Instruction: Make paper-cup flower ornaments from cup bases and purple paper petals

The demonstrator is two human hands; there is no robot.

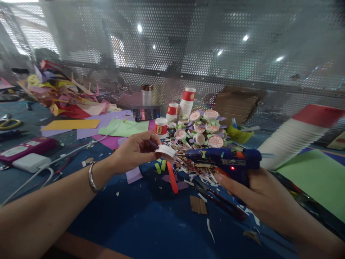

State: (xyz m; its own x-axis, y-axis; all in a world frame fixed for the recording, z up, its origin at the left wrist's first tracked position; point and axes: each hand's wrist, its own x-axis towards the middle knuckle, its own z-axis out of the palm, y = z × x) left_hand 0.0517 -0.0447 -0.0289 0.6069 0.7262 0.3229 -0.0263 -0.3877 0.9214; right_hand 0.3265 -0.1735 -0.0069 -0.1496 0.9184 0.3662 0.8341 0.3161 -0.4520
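head view | faces forward and down | table point(145, 223) close (mesh screen point(205, 64) beyond)

There are one left hand point(136, 150), one right hand point(262, 190), one bracelet point(92, 178), one glue gun point(229, 160), one white disc point(165, 153), at least seven red-printed discs point(215, 141), three cup stacks point(296, 135), one separate cup point(161, 127), one jar point(147, 97), two light-green strips point(157, 168), one red-orange strip point(172, 178), one white adapter point(31, 163) and one cardboard square point(198, 205).
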